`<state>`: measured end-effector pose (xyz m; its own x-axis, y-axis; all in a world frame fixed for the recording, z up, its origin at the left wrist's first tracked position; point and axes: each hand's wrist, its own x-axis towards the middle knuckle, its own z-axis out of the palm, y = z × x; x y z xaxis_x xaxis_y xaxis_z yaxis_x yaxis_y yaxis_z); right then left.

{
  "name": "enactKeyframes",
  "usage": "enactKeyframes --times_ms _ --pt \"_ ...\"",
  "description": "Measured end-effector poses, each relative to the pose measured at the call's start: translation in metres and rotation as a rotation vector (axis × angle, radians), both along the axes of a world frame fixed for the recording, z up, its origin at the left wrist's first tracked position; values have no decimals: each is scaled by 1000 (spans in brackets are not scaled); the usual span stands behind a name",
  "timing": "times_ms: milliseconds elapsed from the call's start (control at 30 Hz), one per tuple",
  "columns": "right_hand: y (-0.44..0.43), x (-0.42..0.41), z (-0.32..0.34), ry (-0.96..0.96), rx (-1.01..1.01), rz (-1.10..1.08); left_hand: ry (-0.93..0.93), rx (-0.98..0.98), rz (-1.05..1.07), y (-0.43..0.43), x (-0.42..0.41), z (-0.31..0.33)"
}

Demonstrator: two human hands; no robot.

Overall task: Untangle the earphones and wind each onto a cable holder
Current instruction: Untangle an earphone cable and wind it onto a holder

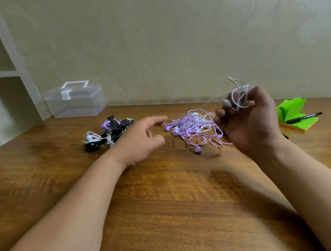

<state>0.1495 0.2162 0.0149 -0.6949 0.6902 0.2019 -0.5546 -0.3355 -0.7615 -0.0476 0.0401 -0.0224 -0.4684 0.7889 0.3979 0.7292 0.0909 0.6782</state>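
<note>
White earphones (238, 95), looped bundle in curled right fingers (219, 112); left fingers (157, 119) loosely spread.

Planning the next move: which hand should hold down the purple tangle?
Left, probably. The left hand is open and free beside the purple earphone tangle; the right hand grips the white earphone cable, raised off the table.
</note>
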Motion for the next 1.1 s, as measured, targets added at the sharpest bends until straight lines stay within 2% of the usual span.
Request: enactKeyframes --times_ms 100,167,233,367,433,567,633,700,767,900,1000,1100 --pt "-2 2 6 46 -11 -16 331 -185 66 9 -4 -8" --pt "2 1 6 39 -14 -43 351 -139 124 13 -6 -8" --pt "5 -1 2 -22 -18 -82 201 -8 132 15 -4 -5" --pt "5 -6 -4 -193 19 -122 -259 338 -13 9 3 15" --pt "3 -9 -5 -227 55 -108 -439 374 -67 4 1 21" --pt "1 -9 -9 -267 71 -99 -468 262 -50 2 -2 18" --pt "-1 -8 -9 -261 60 -90 -468 276 -19 2 -4 18" --pt "-2 -8 -9 -254 73 -71 -439 296 12 0 -5 21" --pt "-2 -8 -9 -263 99 -68 -348 228 31 -4 -4 22" --pt "-3 -9 -9 -278 116 -83 8 -179 16 -13 -1 20" --pt "-4 -9 -10 -281 138 -84 150 -457 -39 -19 2 19" --pt "-5 -10 -10 -282 144 -84 246 -536 -11 -17 0 18"
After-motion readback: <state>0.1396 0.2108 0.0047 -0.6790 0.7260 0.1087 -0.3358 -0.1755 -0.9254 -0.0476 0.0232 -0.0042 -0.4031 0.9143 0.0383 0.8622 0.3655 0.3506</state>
